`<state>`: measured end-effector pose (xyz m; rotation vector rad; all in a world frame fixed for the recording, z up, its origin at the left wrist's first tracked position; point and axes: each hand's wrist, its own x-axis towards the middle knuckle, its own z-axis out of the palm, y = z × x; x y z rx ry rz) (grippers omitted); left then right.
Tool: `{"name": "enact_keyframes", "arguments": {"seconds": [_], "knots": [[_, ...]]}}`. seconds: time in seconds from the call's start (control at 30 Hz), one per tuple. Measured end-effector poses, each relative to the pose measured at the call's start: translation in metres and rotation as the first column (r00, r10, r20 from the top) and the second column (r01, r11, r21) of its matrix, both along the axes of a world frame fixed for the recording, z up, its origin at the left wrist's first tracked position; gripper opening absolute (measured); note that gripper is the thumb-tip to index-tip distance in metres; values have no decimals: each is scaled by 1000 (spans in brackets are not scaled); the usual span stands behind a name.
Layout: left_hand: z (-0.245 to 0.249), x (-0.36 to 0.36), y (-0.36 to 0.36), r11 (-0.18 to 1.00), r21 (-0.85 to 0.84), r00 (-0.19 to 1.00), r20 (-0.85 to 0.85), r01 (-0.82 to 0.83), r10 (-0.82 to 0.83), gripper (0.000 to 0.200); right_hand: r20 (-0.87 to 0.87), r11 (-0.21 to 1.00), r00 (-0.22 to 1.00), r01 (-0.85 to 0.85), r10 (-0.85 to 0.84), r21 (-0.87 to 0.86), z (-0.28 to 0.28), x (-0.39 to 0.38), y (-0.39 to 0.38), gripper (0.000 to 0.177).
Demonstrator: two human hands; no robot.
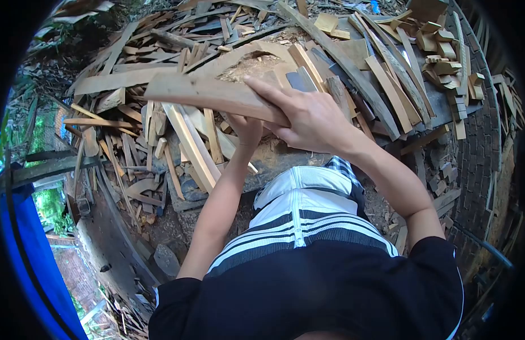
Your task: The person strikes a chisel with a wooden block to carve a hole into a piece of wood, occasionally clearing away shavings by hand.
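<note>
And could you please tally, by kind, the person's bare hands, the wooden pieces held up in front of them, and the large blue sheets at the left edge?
Bare hands: 2 (left hand, right hand)
Held wooden piece: 1
Large blue sheet: 1
Total: 4

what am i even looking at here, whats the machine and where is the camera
There is no machine: these are a person's bare hands, and this single picture comes from a camera worn on their head, looking forward and down. The right hand grips one end of a board; the left hand is underneath it, fingers mostly hidden. Around and beyond lie many loose wood pieces, including pale strips, with sawdust among them and small blocks piled at the picture's right.
</note>
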<state>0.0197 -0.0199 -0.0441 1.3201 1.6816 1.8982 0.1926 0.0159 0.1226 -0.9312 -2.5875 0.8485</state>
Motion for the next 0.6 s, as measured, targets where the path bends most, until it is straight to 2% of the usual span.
{"name": "enact_keyframes", "arguments": {"seconds": [0.03,0.07,0.1,0.13,0.17,0.2,0.33,0.5,0.6], "knots": [[4,2,-2,999,-39,994,109,32,-28,55,-5,1000,1000,13,-13,9,-5,3,-2,85],[0,-2,-1,995,-21,996,-4,-94,94,41,-73,1000,997,0,-2,-23,-8,5,0,84],[8,-7,-5,995,-20,995,-6,-96,96,41,-141,998,990,-19,9,-67,-11,7,-2,82],[23,-10,-13,994,-87,983,174,71,-55,32,-184,997,982,12,-27,-78,-15,8,-1,82],[37,-10,-14,963,-116,915,356,243,-189,25,-183,997,983,12,-27,-80,-15,10,1,82],[45,-10,-2,953,117,890,342,278,-302,22,-169,992,982,66,-84,-108,-14,12,3,82],[66,-12,1,981,137,893,413,136,-181,31,-175,981,968,164,-181,-105,-23,18,6,81],[53,-1,3,972,178,906,368,151,-209,30,-210,973,954,188,-213,-131,-27,22,5,80],[52,3,6,983,122,914,366,139,-175,27,-206,972,954,193,-218,-132,-33,21,6,80]]}}
